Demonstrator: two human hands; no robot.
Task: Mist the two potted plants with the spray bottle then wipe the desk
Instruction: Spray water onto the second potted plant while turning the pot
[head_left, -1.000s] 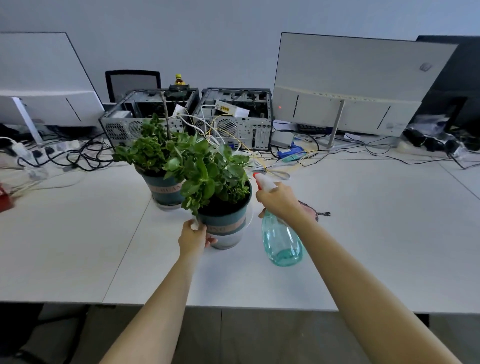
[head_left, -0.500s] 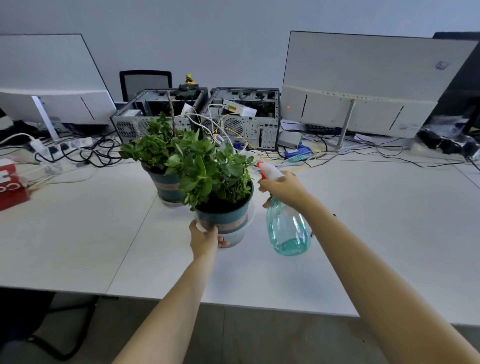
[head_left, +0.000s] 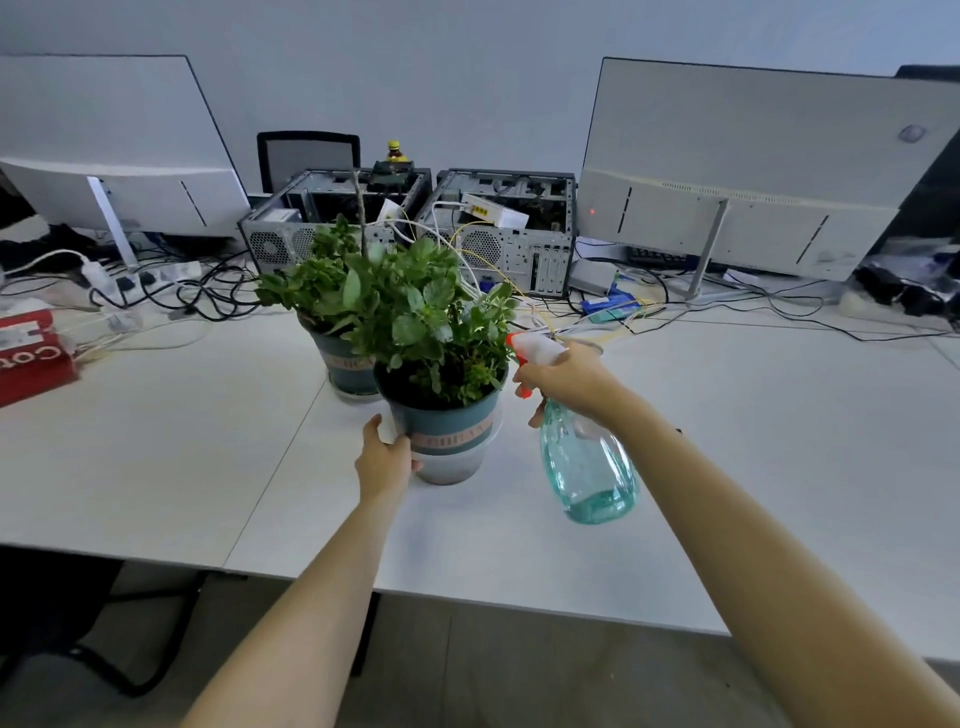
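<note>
both busy: left hand (head_left: 384, 460) cups round glossy pot (head_left: 447, 441), right hand (head_left: 566, 376) grips translucent teal spray bottle (head_left: 589, 467).

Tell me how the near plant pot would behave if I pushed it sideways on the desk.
The near pot is tapered, narrower at its base, with bushy foliage above, so it may tip rather than slide. The soil probably makes it fairly heavy. The left hand at its side should help steady it.
</note>
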